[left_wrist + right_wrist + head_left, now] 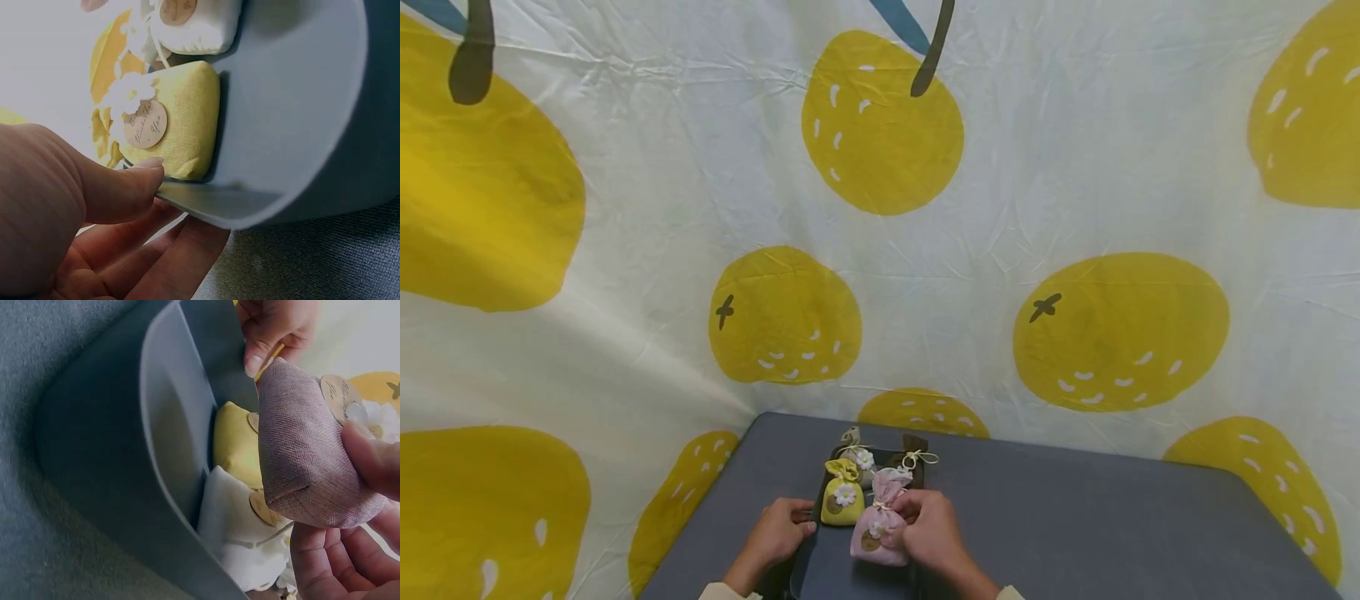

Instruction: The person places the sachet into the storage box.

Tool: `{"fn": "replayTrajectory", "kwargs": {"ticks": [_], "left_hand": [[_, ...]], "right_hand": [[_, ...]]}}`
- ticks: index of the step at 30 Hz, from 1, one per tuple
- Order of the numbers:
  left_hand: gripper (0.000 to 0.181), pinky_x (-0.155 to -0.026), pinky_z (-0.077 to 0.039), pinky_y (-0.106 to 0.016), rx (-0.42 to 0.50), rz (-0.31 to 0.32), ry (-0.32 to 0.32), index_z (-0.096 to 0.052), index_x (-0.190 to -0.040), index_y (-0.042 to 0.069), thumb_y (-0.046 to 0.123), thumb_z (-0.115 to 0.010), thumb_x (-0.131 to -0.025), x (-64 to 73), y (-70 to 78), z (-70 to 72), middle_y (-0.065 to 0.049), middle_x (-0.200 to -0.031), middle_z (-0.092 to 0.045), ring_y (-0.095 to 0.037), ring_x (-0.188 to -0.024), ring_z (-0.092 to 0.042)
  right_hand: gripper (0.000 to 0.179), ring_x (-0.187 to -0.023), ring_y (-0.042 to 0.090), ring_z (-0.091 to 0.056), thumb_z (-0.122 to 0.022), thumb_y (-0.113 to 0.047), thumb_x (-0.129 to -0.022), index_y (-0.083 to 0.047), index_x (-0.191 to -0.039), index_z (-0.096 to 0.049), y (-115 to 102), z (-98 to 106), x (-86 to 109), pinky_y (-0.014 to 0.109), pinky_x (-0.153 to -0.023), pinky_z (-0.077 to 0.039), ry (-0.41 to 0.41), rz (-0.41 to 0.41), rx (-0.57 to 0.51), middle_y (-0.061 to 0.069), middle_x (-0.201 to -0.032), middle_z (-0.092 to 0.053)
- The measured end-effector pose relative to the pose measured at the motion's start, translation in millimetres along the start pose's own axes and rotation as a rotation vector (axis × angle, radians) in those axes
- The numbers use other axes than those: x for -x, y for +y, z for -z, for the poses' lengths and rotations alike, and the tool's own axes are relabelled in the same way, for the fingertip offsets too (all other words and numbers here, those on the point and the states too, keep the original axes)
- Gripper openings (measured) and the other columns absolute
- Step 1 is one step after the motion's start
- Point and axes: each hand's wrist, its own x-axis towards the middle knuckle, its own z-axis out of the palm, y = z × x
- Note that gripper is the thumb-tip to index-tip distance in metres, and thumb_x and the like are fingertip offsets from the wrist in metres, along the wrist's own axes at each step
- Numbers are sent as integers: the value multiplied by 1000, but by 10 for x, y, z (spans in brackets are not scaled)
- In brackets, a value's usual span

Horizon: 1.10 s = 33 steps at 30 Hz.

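Note:
My right hand point(931, 527) holds a pink drawstring pouch point(878, 533), decorated with a white flower and a round tag. In the right wrist view, thumb and fingers close around this pouch point(306, 450) above the dark grey tray point(159, 425). My left hand point(782, 527) grips the tray's left rim, thumb inside and fingers outside, as the left wrist view shows. Beside that thumb, a yellow pouch point(187, 119) stands in the tray. Behind it is a pale pouch point(867, 473) with a white flower. A dark brown pouch point(916, 443) with a cord bow is at the tray's far right.
The tray stands on a dark grey table point(1075, 525). A white cloth point(970, 275) printed with large yellow fruit hangs behind the table and along its left side.

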Motion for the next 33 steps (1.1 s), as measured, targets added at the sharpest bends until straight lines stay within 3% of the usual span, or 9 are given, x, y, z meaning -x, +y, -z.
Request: {"fn": "replayTrajectory", "kwargs": {"ticks": [14, 24, 29, 33], "left_hand": [[36, -82, -63, -46, 1, -19, -1, -71, -126, -6, 4, -75, -92, -16, 8, -11, -20, -110, -79, -33, -103, -77], [35, -83, -63, -47, 4, -39, -1, -71, -126, -7, 3, -73, -92, -21, -12, -9, -21, -111, -78, -34, -105, -76], [37, -84, -62, -50, -42, -50, 35, -71, -124, -8, 8, -75, -92, 5, 43, -22, -21, -110, -78, -36, -104, -75], [46, -96, -55, -61, -134, -35, 117, -70, -131, -2, 25, -76, -94, 29, 184, -45, -23, -125, -74, -46, -119, -67]], "right_hand": [[28, -61, -4, -55, -85, 6, -59, -11, -78, -74, 26, -184, 84, 19, -56, -48, -28, 66, 76, -4, -69, -71], [18, -67, 2, -52, -76, -1, -71, -13, -84, -77, 59, -176, 144, 24, -59, -41, -158, 27, 321, -9, -73, -66], [14, -77, 12, -69, -80, -10, -83, -11, -98, -80, 7, -4, 152, 32, -66, -54, -105, 76, 381, -1, -87, -78], [26, -98, 29, -74, -82, -22, -86, -10, -108, -79, -15, 223, 184, 47, -82, -59, 25, 138, 500, 6, -104, -80]]}}
